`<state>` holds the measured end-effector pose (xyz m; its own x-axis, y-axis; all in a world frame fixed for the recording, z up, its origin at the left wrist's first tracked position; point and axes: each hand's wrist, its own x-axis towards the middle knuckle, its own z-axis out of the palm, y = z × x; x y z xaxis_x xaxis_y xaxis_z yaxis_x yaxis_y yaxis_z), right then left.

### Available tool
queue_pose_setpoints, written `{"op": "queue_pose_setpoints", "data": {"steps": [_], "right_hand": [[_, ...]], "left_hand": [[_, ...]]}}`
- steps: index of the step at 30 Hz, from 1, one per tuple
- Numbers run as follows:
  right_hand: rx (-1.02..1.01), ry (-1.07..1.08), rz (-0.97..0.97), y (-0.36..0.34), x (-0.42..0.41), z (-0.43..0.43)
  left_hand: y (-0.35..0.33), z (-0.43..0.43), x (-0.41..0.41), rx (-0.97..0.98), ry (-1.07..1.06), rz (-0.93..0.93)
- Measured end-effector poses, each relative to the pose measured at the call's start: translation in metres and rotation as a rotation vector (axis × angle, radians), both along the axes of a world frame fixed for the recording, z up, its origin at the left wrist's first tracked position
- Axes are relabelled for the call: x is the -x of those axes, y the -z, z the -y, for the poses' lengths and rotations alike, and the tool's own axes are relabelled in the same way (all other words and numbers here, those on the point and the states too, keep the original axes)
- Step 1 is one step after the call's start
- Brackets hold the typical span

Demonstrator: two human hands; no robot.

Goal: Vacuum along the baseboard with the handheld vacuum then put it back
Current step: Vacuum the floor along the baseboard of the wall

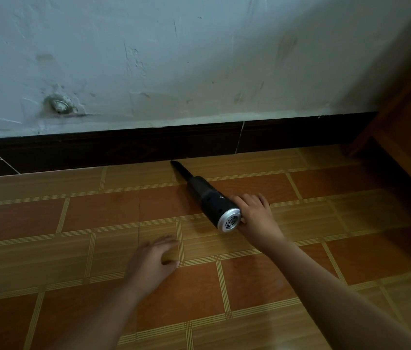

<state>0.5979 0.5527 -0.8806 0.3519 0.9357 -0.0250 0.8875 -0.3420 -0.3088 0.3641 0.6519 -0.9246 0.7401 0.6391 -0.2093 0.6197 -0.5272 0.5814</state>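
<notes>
Now keep your right hand [255, 213] wrapped round the vacuum [212, 200], nozzle low along the baseboard [123, 150]; left hand [154, 258] spread empty on the floor [47, 248]

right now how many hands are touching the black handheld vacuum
1: the right hand grips the silver-capped rear of the black handheld vacuum. The left hand rests spread on the tiled floor, apart from it.
</notes>
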Motion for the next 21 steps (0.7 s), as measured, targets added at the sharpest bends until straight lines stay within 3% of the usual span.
{"op": "queue_pose_setpoints", "data": {"steps": [9,21], "right_hand": [[-0.006,0.110,0.022,-0.002,-0.017,0.028],[0.005,0.282,0.030,-0.004,-0.041,0.062]], "left_hand": [[-0.014,0.005,-0.013,0.001,-0.032,0.012],[-0.013,0.027,-0.062,-0.010,0.179,-0.032]]}}
